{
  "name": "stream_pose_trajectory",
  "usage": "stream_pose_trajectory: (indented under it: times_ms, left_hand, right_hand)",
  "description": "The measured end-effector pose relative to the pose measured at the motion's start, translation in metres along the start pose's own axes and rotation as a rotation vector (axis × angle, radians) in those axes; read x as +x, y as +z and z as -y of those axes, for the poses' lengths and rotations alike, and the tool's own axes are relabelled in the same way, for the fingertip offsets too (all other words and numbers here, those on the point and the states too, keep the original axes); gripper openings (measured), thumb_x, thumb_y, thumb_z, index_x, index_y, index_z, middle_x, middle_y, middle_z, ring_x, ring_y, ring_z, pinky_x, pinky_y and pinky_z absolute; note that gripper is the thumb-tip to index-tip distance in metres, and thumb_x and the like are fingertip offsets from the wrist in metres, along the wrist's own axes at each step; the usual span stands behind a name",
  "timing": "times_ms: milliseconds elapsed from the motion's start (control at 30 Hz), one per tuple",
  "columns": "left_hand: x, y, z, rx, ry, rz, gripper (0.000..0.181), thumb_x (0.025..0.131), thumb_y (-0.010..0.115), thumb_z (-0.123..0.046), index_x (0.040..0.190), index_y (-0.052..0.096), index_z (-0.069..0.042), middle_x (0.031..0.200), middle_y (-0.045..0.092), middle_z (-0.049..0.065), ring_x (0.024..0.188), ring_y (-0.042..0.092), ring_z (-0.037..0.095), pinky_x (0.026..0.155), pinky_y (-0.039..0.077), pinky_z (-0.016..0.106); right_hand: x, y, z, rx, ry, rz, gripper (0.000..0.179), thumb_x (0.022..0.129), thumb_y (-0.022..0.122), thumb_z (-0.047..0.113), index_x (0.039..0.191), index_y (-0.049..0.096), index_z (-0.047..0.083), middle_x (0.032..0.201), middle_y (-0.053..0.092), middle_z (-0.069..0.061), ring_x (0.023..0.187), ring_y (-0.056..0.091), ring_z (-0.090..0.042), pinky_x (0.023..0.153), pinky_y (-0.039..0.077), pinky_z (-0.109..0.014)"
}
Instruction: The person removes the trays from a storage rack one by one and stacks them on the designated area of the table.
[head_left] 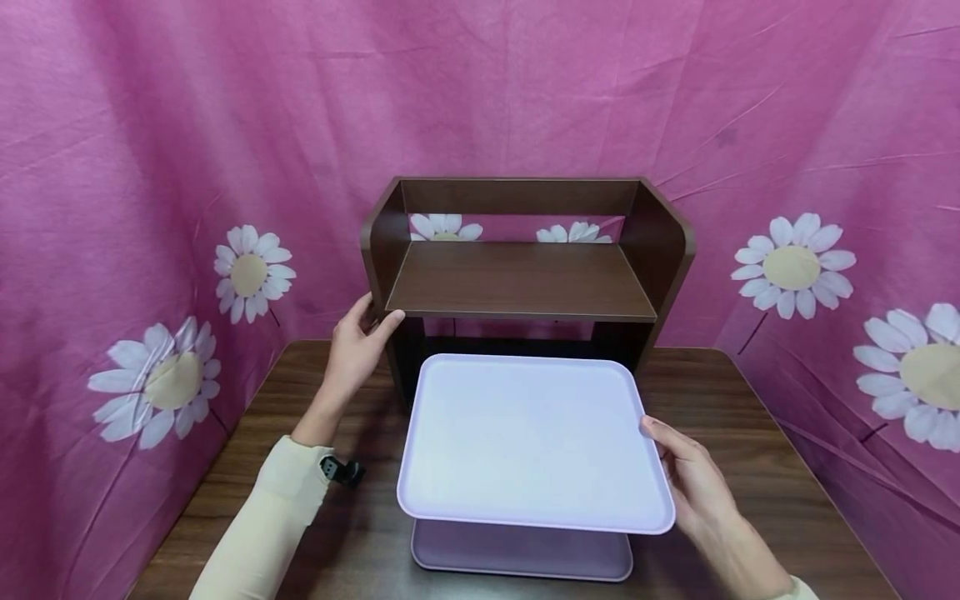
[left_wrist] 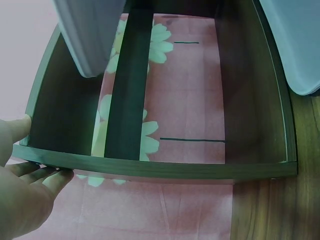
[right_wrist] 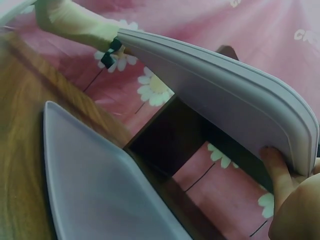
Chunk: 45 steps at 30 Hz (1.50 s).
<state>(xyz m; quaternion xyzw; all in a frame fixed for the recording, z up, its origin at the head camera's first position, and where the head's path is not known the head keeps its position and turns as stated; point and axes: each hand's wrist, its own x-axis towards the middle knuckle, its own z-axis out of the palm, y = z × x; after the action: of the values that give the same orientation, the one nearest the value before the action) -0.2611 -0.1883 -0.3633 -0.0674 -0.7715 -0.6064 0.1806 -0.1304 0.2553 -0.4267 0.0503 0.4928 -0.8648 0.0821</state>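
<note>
My right hand (head_left: 701, 487) grips a pale lavender tray (head_left: 536, 442) by its right edge, thumb on top, fingers below. The tray hangs tilted above the table in front of a dark brown shelf unit (head_left: 517, 279). In the right wrist view, the fingers (right_wrist: 274, 167) press its underside. My left hand (head_left: 356, 354) holds the unit's left side panel near the upper board, thumb at the front edge, fingers outside, as the left wrist view also shows. A second lavender tray (head_left: 521, 550) lies on the table beneath the raised one, mostly hidden by it in the head view.
The wood-grain table (head_left: 720, 417) carries the shelf unit near its back edge. Pink cloth (head_left: 517, 92) with white daisies hangs behind and on both sides. A dark device (head_left: 341, 471) is strapped at the left wrist.
</note>
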Motion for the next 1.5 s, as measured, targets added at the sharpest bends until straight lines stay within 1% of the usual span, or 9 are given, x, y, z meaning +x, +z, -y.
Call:
stream_pose_trajectory:
  times_ms: [200,400,500,667,733,867,1100,1300,1500]
  left_hand:
    - [0.0,-0.001,0.002,0.008,0.017,0.005,0.057,0.102,0.076,-0.021,0.153,0.056,-0.004,0.15,0.062,0.022,0.142,0.058,0.032,0.118,0.051,0.041]
    - [0.001,-0.001,0.002,-0.008,0.02,0.004,0.057,0.101,0.076,-0.021,0.152,0.056,-0.005,0.148,0.063,0.022,0.141,0.059,0.031,0.118,0.051,0.039]
    - [0.001,-0.001,0.002,-0.004,0.014,0.004,0.057,0.101,0.077,-0.022,0.152,0.057,-0.006,0.148,0.063,0.021,0.142,0.059,0.03,0.118,0.051,0.039]
    - [0.001,-0.001,0.002,0.031,0.01,0.007,0.057,0.101,0.076,-0.025,0.153,0.057,-0.009,0.149,0.063,0.018,0.142,0.059,0.028,0.117,0.051,0.039]
    - [0.001,-0.001,0.003,0.039,0.012,0.008,0.058,0.102,0.076,-0.025,0.153,0.056,-0.01,0.15,0.063,0.018,0.142,0.059,0.028,0.117,0.052,0.04]
    - [0.001,-0.001,0.003,0.045,0.015,0.011,0.058,0.102,0.076,-0.024,0.154,0.056,-0.008,0.15,0.062,0.02,0.142,0.059,0.029,0.117,0.052,0.041]
    - [0.001,-0.002,0.001,0.063,0.02,0.005,0.057,0.102,0.076,-0.022,0.153,0.056,-0.006,0.146,0.065,0.022,0.14,0.061,0.03,0.114,0.053,0.038]
    - [0.0,-0.001,0.0,0.067,0.019,0.001,0.056,0.102,0.076,-0.023,0.152,0.057,-0.007,0.145,0.066,0.022,0.139,0.062,0.03,0.114,0.053,0.038]
    - [-0.001,-0.001,0.0,0.05,0.019,0.005,0.057,0.102,0.076,-0.024,0.152,0.056,-0.005,0.147,0.064,0.023,0.141,0.06,0.032,0.117,0.052,0.039]
  right_hand:
    - [0.002,-0.007,-0.011,0.001,0.0,-0.001,0.038,0.114,0.048,0.018,0.088,0.076,0.021,0.072,0.071,0.012,0.065,0.069,-0.001,0.057,0.059,-0.018]
    - [0.004,-0.012,-0.021,-0.041,0.0,-0.026,0.041,0.114,0.049,0.018,0.082,0.073,0.023,0.065,0.061,0.015,0.056,0.057,0.002,0.048,0.048,-0.014]
    - [0.005,-0.015,-0.026,-0.045,0.011,-0.031,0.04,0.114,0.049,0.018,0.083,0.074,0.023,0.065,0.062,0.016,0.055,0.055,0.003,0.047,0.046,-0.013]
    - [0.004,-0.023,-0.035,-0.031,0.032,-0.037,0.036,0.114,0.05,0.017,0.089,0.076,0.022,0.067,0.063,0.015,0.056,0.055,0.002,0.048,0.047,-0.014]
    - [0.004,-0.025,-0.039,-0.039,0.034,-0.046,0.036,0.114,0.05,0.017,0.09,0.077,0.022,0.068,0.063,0.015,0.058,0.057,0.002,0.05,0.049,-0.014]
    - [0.004,-0.03,-0.046,-0.061,0.035,-0.059,0.036,0.114,0.05,0.017,0.091,0.078,0.024,0.069,0.063,0.015,0.06,0.059,0.002,0.052,0.052,-0.015]
    - [0.004,-0.033,-0.058,-0.074,0.053,-0.097,0.032,0.113,0.053,0.018,0.095,0.079,0.024,0.071,0.066,0.014,0.063,0.062,0.001,0.056,0.055,-0.016]
    - [0.003,-0.036,-0.066,-0.079,0.077,-0.12,0.03,0.113,0.054,0.018,0.097,0.079,0.024,0.073,0.069,0.014,0.063,0.062,0.002,0.054,0.054,-0.015]
    - [0.002,-0.038,-0.073,-0.103,0.093,-0.161,0.029,0.111,0.055,0.017,0.1,0.08,0.027,0.079,0.074,0.012,0.069,0.067,0.001,0.059,0.057,-0.016]
